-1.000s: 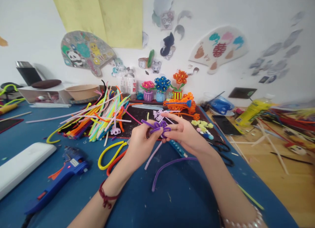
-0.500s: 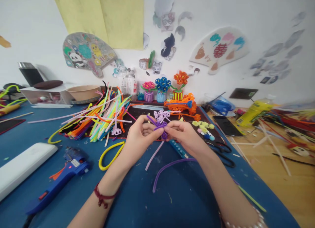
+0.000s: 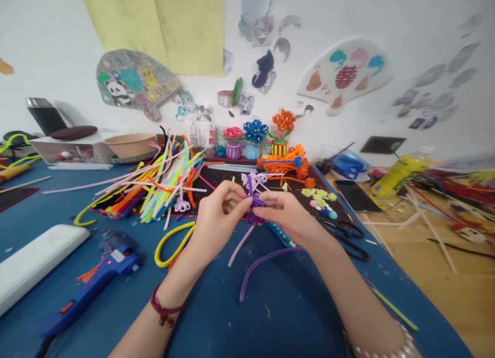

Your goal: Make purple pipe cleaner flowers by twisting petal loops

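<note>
Both hands pinch a purple pipe cleaner bent into flower-like loops, raised over the middle of the table. My left hand closes on its left side with thumb and fingertips. From the right, my right hand grips it the same way. One purple end sticks upward between the hands; the fingers cover part of the loops. Below them a loose purple pipe cleaner lies curved on the blue table. A short lilac piece rests nearby, and lilac looped flowers lie behind the hands.
A heap of coloured pipe cleaners lies behind on the left. A blue glue gun and a white case are at left. Black scissors lie right, with a phone beyond. Potted pipe-cleaner flowers stand along the wall.
The purple loops have turned between my fingers: the loose end that pointed up and left now points straight up. My left hand has shifted its pinch slightly.
</note>
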